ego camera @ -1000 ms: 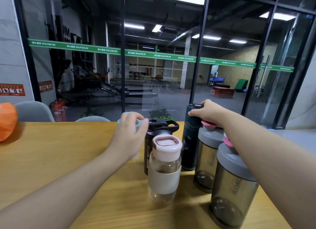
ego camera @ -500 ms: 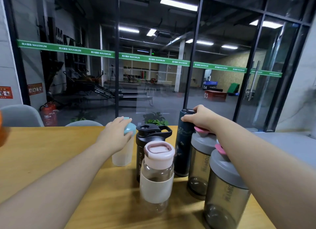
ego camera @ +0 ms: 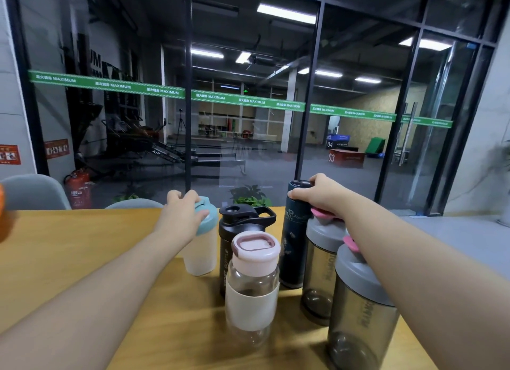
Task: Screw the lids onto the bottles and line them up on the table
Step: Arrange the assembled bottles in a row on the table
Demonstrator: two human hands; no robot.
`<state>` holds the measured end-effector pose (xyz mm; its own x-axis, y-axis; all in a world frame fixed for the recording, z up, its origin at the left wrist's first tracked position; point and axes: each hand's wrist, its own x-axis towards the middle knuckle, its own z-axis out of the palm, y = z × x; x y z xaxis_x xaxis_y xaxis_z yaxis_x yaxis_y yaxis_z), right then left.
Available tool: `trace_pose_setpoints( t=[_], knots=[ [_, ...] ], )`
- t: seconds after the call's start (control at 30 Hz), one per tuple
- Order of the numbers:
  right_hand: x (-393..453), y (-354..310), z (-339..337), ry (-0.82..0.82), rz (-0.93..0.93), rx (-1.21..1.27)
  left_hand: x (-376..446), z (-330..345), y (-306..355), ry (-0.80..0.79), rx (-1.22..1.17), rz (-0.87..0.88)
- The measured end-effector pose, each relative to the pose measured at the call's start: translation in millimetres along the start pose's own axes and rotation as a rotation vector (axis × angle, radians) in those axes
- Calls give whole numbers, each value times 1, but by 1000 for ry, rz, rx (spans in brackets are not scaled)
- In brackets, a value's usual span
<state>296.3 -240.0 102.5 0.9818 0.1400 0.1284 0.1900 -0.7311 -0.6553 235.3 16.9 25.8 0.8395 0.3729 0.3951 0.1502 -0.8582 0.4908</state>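
Head view, left to right. An orange object [ego camera: 2, 212] is cut off at the left edge, above the wooden table [ego camera: 69, 259]. A grey chair [ego camera: 33, 190] and a red extinguisher [ego camera: 80, 190] stand behind the table's far edge, near the glass wall [ego camera: 248, 99], which carries a green strip.

Left hand [ego camera: 183, 218] lies on the teal lid [ego camera: 208, 215] of the white shaker [ego camera: 200, 256]; fingers curl over the lid's near side, thumb toward the right rim. Grip: clamped on the lid. The lid sits on the shaker, which stands upright on the table.

Just right of it stands the black bottle [ego camera: 234, 231], capped, its loop handle pointing right. In front of that, nearest the camera in the middle, is the clear bottle [ego camera: 252, 287] with a pink lid [ego camera: 255, 248] and a pale sleeve, upright. Whether it touches the black bottle cannot be told.

Behind and to the right stands the dark flask [ego camera: 294, 245], tall, upright, with a pale pattern. Right hand [ego camera: 323, 197] curls over its cap, fingers wrapped around the top. Grip: clamped on the flask's top.

Further right, two smoky shakers with grey lids and pink tabs: the far shaker [ego camera: 320, 273] just beside the flask, the near shaker [ego camera: 361, 309] in front of it and closest to the table's right edge. The right forearm passes over both lids. All six containers are lidded, clustered close together in the table's right half, not in one straight line.
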Motion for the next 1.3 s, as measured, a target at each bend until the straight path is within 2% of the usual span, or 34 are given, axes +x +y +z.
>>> trace_pose_setpoints(
  t=[0.17,0.33,0.5,0.63,0.73,1.0,1.3],
  knots=[
    [-6,-4,1,98,-19,-52,-13,-11,-7,49,-22,14],
    [-6,-10,-2,250,-125,-68,-35,-17,-15,98,-93,38],
    [-13,-21,-3,365,-383,-218,-52,-39,-26,78,-102,33],
    [-20,-31,-5,340,-586,-312,-67,-56,-34,37,-96,79],
    [-25,-38,-8,301,-648,-291,-82,-66,-33,13,-97,89],
    [-43,-45,-20,95,-557,-332,-121,-84,-22,-51,-149,180],
    [-92,-7,-25,51,-539,-363,-156,-84,-1,-149,-157,314]
  ],
)
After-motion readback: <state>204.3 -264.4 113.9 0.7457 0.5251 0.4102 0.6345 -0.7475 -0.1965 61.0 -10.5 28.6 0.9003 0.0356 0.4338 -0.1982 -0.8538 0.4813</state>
